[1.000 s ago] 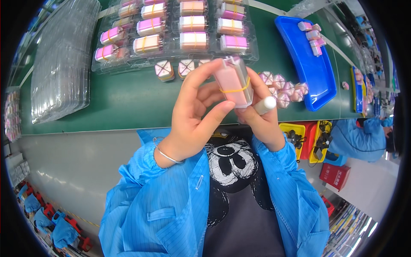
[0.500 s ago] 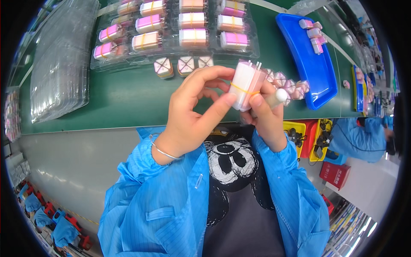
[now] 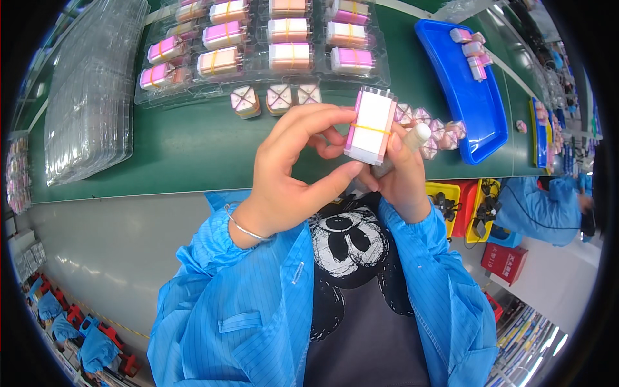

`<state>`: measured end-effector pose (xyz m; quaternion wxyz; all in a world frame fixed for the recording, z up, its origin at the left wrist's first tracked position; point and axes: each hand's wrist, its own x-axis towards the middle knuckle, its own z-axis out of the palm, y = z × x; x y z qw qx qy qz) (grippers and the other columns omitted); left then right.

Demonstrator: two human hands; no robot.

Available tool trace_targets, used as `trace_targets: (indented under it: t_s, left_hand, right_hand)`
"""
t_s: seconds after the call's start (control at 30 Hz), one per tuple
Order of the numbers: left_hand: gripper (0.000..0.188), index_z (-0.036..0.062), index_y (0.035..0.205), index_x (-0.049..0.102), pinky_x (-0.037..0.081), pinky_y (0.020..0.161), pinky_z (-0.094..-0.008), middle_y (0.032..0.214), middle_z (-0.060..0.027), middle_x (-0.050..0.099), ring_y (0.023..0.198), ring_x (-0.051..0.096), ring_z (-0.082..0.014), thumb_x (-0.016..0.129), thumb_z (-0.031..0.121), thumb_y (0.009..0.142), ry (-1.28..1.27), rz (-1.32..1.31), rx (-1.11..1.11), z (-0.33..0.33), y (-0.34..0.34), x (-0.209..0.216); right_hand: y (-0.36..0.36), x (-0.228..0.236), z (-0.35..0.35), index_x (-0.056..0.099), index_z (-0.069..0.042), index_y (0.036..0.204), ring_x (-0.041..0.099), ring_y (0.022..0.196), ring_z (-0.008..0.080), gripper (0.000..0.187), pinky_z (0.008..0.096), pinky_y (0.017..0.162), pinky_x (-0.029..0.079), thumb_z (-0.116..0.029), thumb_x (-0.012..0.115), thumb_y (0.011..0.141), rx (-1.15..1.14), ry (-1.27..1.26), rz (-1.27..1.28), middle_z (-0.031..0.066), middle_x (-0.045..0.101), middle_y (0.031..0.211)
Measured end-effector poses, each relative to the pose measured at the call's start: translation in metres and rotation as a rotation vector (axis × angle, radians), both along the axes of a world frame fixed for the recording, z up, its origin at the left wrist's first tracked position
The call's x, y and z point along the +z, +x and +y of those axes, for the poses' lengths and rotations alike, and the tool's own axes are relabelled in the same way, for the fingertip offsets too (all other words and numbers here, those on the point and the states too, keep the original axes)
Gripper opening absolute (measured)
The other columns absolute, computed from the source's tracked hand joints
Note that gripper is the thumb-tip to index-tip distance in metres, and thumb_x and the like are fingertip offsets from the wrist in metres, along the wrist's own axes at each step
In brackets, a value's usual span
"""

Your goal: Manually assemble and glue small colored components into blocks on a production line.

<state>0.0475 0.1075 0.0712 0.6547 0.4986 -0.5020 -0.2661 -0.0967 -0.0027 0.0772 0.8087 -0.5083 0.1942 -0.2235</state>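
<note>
Both hands meet around a block-shaped bundle with a white front and pink sides, bound round its middle by a thin yellow band. My left hand is curled, index finger and thumb tips at the bundle's left edge and lower corner. From the other side my right hand grips the bundle, its fingers partly hidden behind it. A pale stick with a rounded whitish end is also tucked in the right hand; its exact kind is unclear. Three similar bundles stand on end beyond the left hand, the nearest a white-and-pink bundle.
Clear plastic trays hold rows of banded bundles at the back. Stacked empty clear trays lie left. Several upright bundles stand right of my hands, beside a blue tray with pink-white pieces. Yellow bins sit beyond the table edge.
The bundle has turned in my hands, so a broad white face now points toward me instead of a corner between white and pink-orange sides. The hands have barely moved.
</note>
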Motion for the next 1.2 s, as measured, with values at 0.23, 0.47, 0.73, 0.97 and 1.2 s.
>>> trace_targets:
  t_s: [0.23, 0.47, 0.73, 0.97, 1.2]
  left_hand:
    - [0.049, -0.0031, 0.12, 0.058, 0.048, 0.084, -0.0302, 0.122, -0.0141, 0.051, 0.104, 0.056, -0.0185, 0.074, -0.004, 0.074, -0.1, -0.182, 0.057, -0.003, 0.002, -0.001]
    - [0.043, 0.0023, 0.113, 0.065, 0.052, 0.083, -0.0332, 0.115, -0.0147, 0.061, 0.098, 0.063, -0.0249, 0.076, -0.001, 0.071, -0.091, -0.103, 0.14, -0.009, -0.006, -0.001]
    - [0.04, -0.0008, 0.11, 0.063, 0.053, 0.08, -0.0308, 0.112, -0.015, 0.062, 0.093, 0.064, -0.022, 0.075, -0.004, 0.072, -0.09, -0.046, 0.128, -0.015, -0.013, -0.008]
    - [0.037, -0.0021, 0.106, 0.063, 0.05, 0.087, -0.0354, 0.109, -0.017, 0.065, 0.099, 0.063, -0.0276, 0.077, 0.0, 0.072, -0.018, -0.151, 0.106, -0.02, -0.015, -0.009]
    - [0.02, -0.0012, 0.099, 0.063, 0.048, 0.087, -0.0388, 0.104, -0.018, 0.066, 0.096, 0.063, -0.0328, 0.066, 0.0, 0.078, 0.14, -0.476, 0.127, -0.013, -0.012, -0.035]
  right_hand:
    - [0.001, -0.01, -0.01, 0.047, 0.005, 0.13, 0.043, 0.045, 0.0082, 0.063, 0.0207, 0.041, 0.032, -0.047, 0.044, 0.095, 0.242, 0.102, -0.149, 0.0281, 0.064, 0.11]
    - [-0.005, -0.01, -0.015, 0.049, 0.003, 0.129, 0.043, 0.047, 0.0059, 0.059, 0.019, 0.041, 0.031, -0.043, 0.051, 0.092, 0.178, 0.038, -0.095, 0.0211, 0.066, 0.108]
    - [-0.016, 0.007, -0.01, 0.05, 0.002, 0.127, 0.049, 0.06, 0.0008, 0.051, 0.0165, 0.045, 0.031, -0.022, 0.07, 0.087, -0.03, -0.049, -0.045, 0.0094, 0.067, 0.101]
    - [-0.023, 0.014, -0.012, 0.051, 0.003, 0.123, 0.063, 0.095, 0.0118, 0.047, 0.0243, 0.081, 0.051, -0.008, 0.074, 0.083, -0.122, -0.029, -0.096, 0.0083, 0.062, 0.112]
    - [-0.11, 0.031, -0.078, 0.06, -0.002, 0.111, 0.055, 0.093, 0.0127, 0.045, 0.0299, 0.082, 0.046, -0.009, 0.082, 0.072, -0.671, -0.648, 0.399, 0.0051, 0.057, 0.105]
